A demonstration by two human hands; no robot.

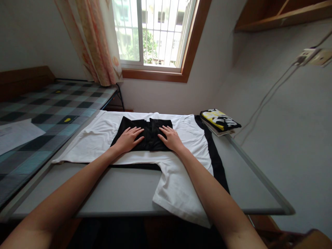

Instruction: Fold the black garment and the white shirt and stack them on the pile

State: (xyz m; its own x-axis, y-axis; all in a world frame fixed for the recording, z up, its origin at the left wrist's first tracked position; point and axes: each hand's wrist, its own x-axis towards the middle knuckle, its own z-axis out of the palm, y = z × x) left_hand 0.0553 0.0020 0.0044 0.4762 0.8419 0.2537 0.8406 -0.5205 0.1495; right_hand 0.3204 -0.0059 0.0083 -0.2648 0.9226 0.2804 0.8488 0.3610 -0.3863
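A folded black garment [145, 135] lies on top of a white T-shirt [95, 135] spread over the grey table. My left hand [129, 139] rests flat with fingers spread on the left part of the black garment. On its right part lies my right hand [169, 137], palm down, fingers stretched out. One white sleeve hangs toward the table's front edge, under my right forearm. Another black cloth [216, 155] shows from beneath the white shirt at the right and along its near side. What kind of garment the black ones are, I cannot tell.
A stack of folded clothes [220, 121] with a black and yellow print sits at the table's far right corner. To the left is a bed with a checked cover [52, 107] and paper sheets [20, 135]. Cables [269, 97] run down the right wall from a socket.
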